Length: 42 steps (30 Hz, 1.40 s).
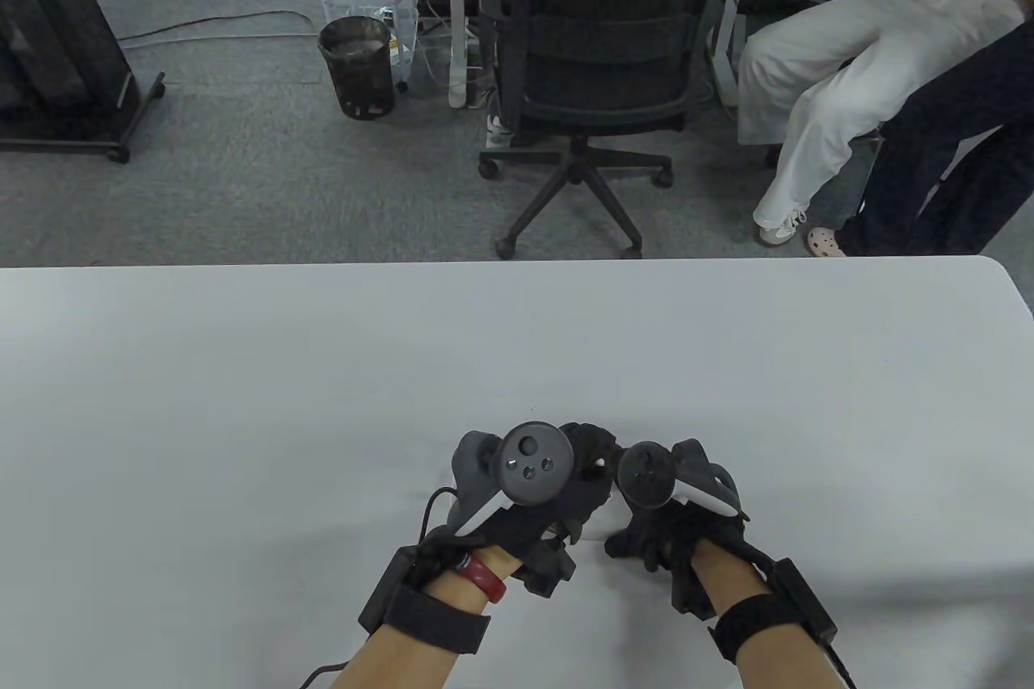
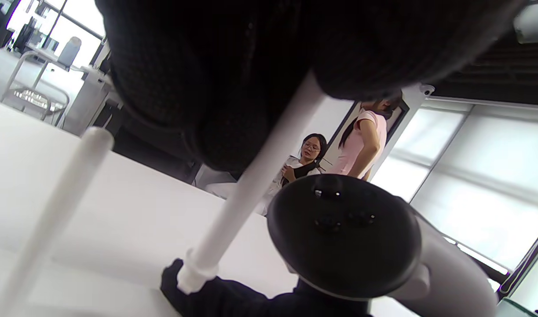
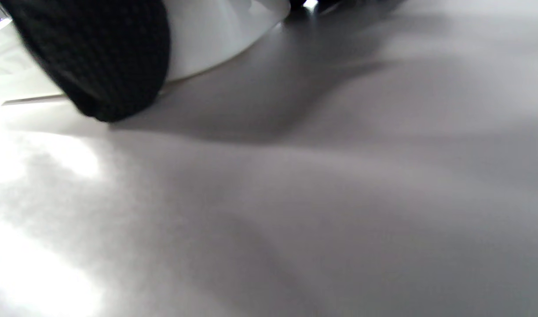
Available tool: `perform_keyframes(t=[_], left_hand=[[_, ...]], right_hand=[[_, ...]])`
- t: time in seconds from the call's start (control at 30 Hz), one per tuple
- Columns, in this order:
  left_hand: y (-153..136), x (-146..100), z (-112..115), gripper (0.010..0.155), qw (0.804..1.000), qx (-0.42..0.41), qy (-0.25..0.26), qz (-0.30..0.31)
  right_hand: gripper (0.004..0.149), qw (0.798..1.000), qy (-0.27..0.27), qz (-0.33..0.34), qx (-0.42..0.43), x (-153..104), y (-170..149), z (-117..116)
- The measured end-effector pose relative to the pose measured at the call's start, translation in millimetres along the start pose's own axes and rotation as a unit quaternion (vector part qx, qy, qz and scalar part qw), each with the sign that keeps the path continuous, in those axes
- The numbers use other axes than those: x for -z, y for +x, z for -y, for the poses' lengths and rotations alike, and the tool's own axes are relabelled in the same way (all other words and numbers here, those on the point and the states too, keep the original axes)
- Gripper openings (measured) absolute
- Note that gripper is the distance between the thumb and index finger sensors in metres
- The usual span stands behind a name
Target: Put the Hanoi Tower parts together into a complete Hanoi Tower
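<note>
My left hand (image 1: 583,479) and right hand (image 1: 638,537) are close together at the table's near middle. In the left wrist view my left fingers (image 2: 216,66) grip the top of a white peg (image 2: 251,176) that slants down to my right hand's gloved fingers (image 2: 198,295). A second white peg (image 2: 57,207) stands to its left. The white base (image 1: 611,518) is mostly hidden under both hands. In the right wrist view a gloved finger (image 3: 101,53) lies against the base's rounded white edge (image 3: 216,35). No discs are in view.
The white table (image 1: 323,398) stretches far to the left, right and back of my hands. Behind its far edge stand an office chair (image 1: 598,75), a bin (image 1: 357,67) and seated people (image 1: 872,75).
</note>
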<state>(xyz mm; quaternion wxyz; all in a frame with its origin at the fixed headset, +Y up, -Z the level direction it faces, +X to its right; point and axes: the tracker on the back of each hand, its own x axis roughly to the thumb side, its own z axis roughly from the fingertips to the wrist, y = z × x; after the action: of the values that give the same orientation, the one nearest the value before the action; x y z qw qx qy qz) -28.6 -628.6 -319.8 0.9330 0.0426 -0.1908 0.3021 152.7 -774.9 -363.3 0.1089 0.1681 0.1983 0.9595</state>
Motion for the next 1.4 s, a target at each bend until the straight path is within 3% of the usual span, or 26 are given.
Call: perform_keyframes(t=[0.33, 0.9, 1.17, 1.4], left_hand=[[-13.0, 14.7, 22.3, 0.043, 0.999, -0.021, -0.011, -0.033], [-24.3, 17.2, 51.3, 0.042, 0.998, 0.003, -0.022, -0.051], [-6.0, 20.4, 50.4, 0.042, 0.991, 0.127, -0.033, -0.034], [-7.9, 24.7, 51.0, 0.041, 0.989, 0.136, -0.036, -0.039]], right_hand=[[0.111, 1.0, -0.002, 0.001, 0.003, -0.2, -0.9, -0.7], [0.111, 1.0, -0.005, 0.002, 0.008, 0.5, -3.3, -2.7], [0.111, 1.0, -0.003, -0.001, 0.013, 1.1, -4.8, -3.4], [0.111, 1.0, -0.003, -0.002, 0.008, 1.0, -4.1, -2.8]])
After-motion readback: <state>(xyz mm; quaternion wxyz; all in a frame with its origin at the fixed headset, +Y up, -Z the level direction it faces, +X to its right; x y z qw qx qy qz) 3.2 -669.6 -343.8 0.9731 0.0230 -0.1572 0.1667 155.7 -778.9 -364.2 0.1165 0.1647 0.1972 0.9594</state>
